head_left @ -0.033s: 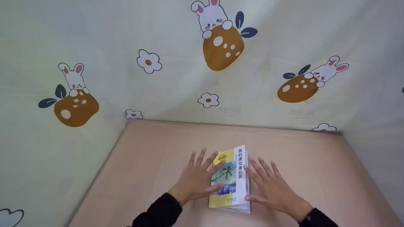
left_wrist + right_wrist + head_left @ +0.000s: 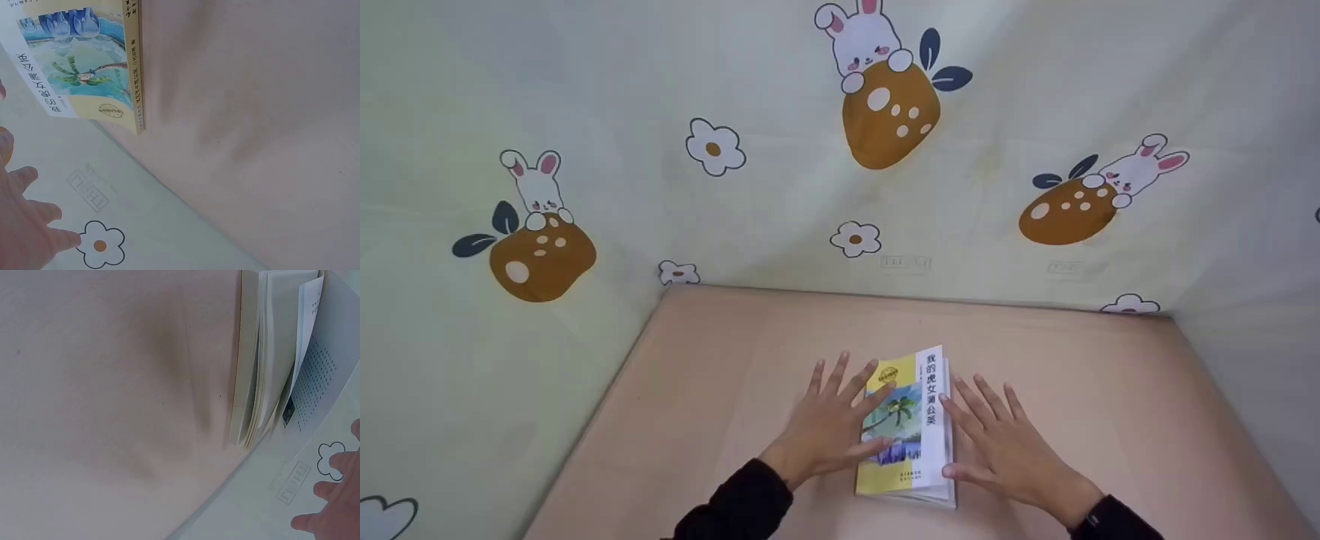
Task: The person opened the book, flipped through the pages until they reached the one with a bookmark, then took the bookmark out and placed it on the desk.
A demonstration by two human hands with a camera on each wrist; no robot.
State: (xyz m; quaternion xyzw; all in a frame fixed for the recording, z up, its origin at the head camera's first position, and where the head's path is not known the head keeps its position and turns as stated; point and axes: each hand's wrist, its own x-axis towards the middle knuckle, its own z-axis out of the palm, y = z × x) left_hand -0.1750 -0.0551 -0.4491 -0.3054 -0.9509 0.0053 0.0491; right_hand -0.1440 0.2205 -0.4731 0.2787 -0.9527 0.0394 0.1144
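Note:
A paperback book with a yellow and white cover and a palm tree picture lies on the table, title side up. My left hand is spread flat, its fingers and thumb overlapping the cover's left side in the head view. Over the right edge is my right hand, fingers straight and apart, thumb tip at the cover's edge. The left wrist view shows the book's spine and front cover. Seen from the right wrist, the front cover stands lifted away from the page block, with a loose first leaf between.
The table has a plain pinkish-beige top. Pale fabric walls printed with rabbits, fruit and flowers rise along its back and sides. Dark sleeves cover both wrists.

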